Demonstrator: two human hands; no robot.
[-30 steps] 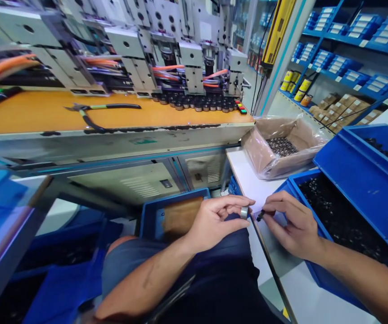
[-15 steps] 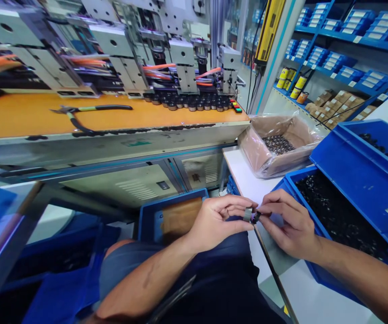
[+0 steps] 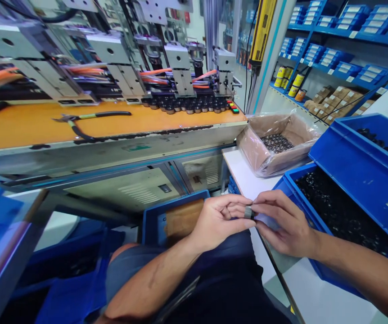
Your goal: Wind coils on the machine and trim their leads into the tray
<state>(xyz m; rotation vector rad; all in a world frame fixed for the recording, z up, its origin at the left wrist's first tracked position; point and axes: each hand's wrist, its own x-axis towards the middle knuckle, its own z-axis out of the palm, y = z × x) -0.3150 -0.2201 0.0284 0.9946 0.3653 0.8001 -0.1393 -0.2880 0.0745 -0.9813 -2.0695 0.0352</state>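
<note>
A small grey metal ring (image 3: 248,212) is pinched between the fingers and thumb of my left hand (image 3: 216,221). Against its right side, the fingertips of my right hand (image 3: 286,225) are closed on a small black part (image 3: 254,215), mostly hidden by the fingers. Ring and black part meet, though how far one sits inside the other cannot be seen. Both hands are above my lap, beside the edge of the white table (image 3: 332,292). A blue bin (image 3: 293,189) of black parts lies just right of my right hand.
Pliers (image 3: 75,118) and rows of black round parts (image 3: 190,104) lie on the orange bench (image 3: 113,128) below the machine. A plastic-lined carton (image 3: 258,155) of small parts stands beyond my hands. Another blue bin (image 3: 359,148) overlaps the first.
My right hand has moved slightly left, bringing the black part from just beside the ring up against it. The camera view has shifted a little.
</note>
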